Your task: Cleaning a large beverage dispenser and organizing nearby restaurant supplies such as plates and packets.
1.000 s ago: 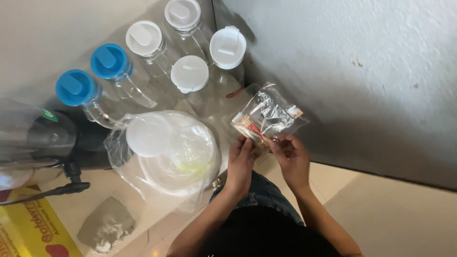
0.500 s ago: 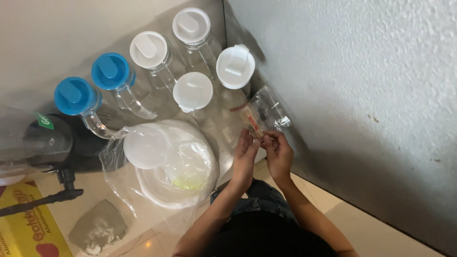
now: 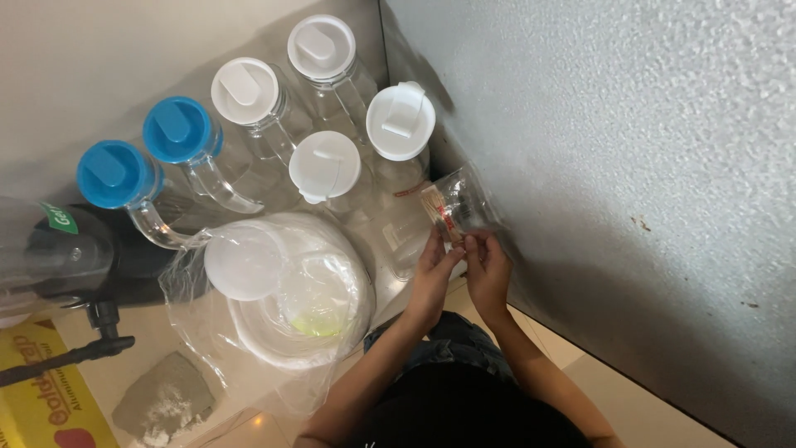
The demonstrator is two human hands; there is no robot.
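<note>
A small clear plastic packet (image 3: pixel 456 203) with small pale and red items inside is held up near the grey wall. My left hand (image 3: pixel 431 274) grips its lower edge from the left. My right hand (image 3: pixel 487 270) pinches the same edge from the right, fingertips almost touching the left hand's. Both hands are just in front of a clear jug with a white lid (image 3: pixel 400 121).
Several clear plastic jugs stand on the floor: white-lidded ones (image 3: pixel 325 166) (image 3: pixel 245 90) (image 3: pixel 322 46) and two blue-lidded ones (image 3: pixel 177 129) (image 3: pixel 109 172). A stack of white lids in a plastic bag (image 3: pixel 290 290) lies at my left. A yellow box (image 3: pixel 50 398) is at bottom left. The grey wall (image 3: pixel 622 166) rises at right.
The packet has moved closer to the wall and turned more edge-on, looking narrower. Both hands have come closer together on its lower edge.
</note>
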